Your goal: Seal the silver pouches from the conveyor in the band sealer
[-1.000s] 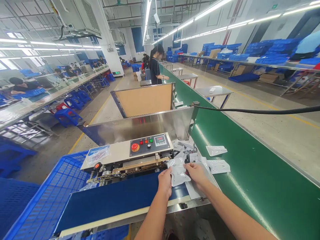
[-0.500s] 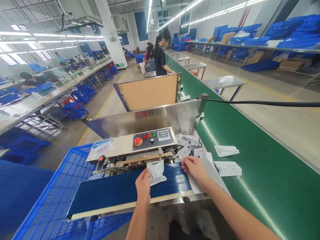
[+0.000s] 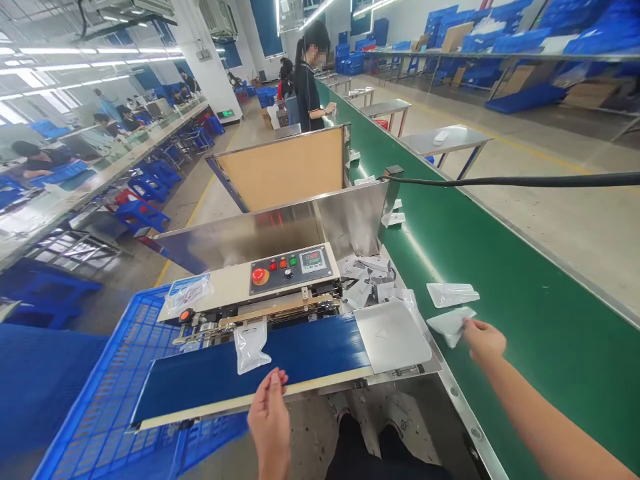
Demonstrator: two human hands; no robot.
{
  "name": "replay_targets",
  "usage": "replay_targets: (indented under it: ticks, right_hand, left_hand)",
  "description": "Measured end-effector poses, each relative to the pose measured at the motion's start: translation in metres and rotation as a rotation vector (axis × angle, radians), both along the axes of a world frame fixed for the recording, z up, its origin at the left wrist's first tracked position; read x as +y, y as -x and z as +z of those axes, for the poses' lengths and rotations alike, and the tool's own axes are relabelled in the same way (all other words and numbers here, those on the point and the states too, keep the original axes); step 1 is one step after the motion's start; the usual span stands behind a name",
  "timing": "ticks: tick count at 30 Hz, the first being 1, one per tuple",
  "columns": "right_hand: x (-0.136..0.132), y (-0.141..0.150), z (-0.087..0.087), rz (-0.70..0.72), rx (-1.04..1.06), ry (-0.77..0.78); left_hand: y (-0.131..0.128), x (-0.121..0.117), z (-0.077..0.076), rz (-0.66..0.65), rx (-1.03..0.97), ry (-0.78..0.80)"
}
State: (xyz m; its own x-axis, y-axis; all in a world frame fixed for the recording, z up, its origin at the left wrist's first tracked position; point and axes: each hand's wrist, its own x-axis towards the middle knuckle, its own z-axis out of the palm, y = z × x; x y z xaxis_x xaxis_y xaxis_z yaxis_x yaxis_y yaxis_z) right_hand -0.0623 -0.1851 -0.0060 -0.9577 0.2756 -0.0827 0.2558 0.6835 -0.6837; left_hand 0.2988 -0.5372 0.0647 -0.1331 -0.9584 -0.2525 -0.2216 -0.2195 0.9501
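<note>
A clear plastic pouch rides on the dark blue belt of the sealing machine, its top edge under the sealer's rail. My left hand hovers just in front of the belt's near edge, fingers loosely together and holding nothing. My right hand reaches out over the green conveyor and pinches a white pouch. A second pouch lies just beyond it. More pouches are heaped beside the sealer.
A blue plastic crate sits under the belt's left end. A steel plate lies at the belt's right end. A black cable crosses the conveyor. A person stands further along the line; other workers sit at left benches.
The pouch has travelled left along the belt and my left hand let go of it, drawing back. My right hand moved right onto the green conveyor and took hold of a pouch.
</note>
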Motion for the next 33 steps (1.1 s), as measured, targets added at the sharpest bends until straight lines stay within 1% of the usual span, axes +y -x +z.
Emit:
replay_targets:
  ticks: [3, 5, 7, 9, 10, 12, 14, 15, 17, 19, 21, 24, 27, 29, 31, 33]
  right_hand:
    - [-0.003, -0.012, 0.028, -0.085, -0.023, 0.039]
    - [-0.014, -0.025, 0.052, -0.051, 0.040, 0.067]
    - [-0.033, -0.046, 0.077, 0.055, 0.104, 0.101]
    - [-0.061, -0.073, 0.097, 0.205, 0.107, 0.187]
    - [-0.077, -0.087, 0.105, 0.284, 0.084, 0.258]
    - [-0.107, -0.113, 0.113, 0.423, -0.005, 0.420]
    - [-0.129, -0.132, 0.114, 0.485, -0.111, 0.583]
    - [-0.136, -0.138, 0.112, 0.473, -0.150, 0.661]
    - [-0.142, -0.145, 0.106, 0.405, -0.197, 0.793]
    - [-0.143, -0.147, 0.096, 0.359, -0.233, 0.862]
    - [-0.144, -0.148, 0.085, 0.370, -0.279, 0.857]
    - [-0.149, -0.152, 0.072, 0.437, -0.312, 0.806]
    - [-0.155, -0.158, 0.066, 0.486, -0.285, 0.785]
    - [-0.157, -0.158, 0.066, 0.455, -0.246, 0.785]
    - [-0.157, -0.155, 0.068, 0.398, -0.218, 0.801]
    - [-0.155, -0.148, 0.070, 0.347, -0.197, 0.820]
  left_hand:
    - [0.031, 0.026, 0.010, -0.181, 0.051, -0.033]
    - [0.056, 0.044, 0.017, -0.304, 0.091, -0.047]
    - [0.083, 0.058, 0.023, -0.489, 0.118, -0.029]
    - [0.107, 0.070, 0.029, -0.624, 0.148, -0.009]
    - [0.117, 0.075, 0.031, -0.665, 0.170, -0.009]
    - [0.131, 0.081, 0.034, -0.716, 0.210, -0.018]
    - [0.136, 0.082, 0.035, -0.752, 0.216, -0.002]
    - [0.137, 0.081, 0.034, -0.761, 0.203, 0.020]
    - [0.135, 0.078, 0.029, -0.761, 0.167, 0.053]
    - [0.134, 0.077, 0.021, -0.740, 0.144, 0.049]
    - [0.134, 0.078, 0.012, -0.722, 0.137, 0.031]
    - [0.138, 0.084, 0.002, -0.706, 0.142, 0.007]
    - [0.139, 0.088, -0.004, -0.648, 0.176, -0.070]
    - [0.136, 0.086, -0.006, -0.597, 0.214, -0.137]
    - [0.134, 0.082, -0.008, -0.632, 0.227, -0.165]
    - [0.133, 0.077, -0.010, -0.726, 0.199, -0.135]
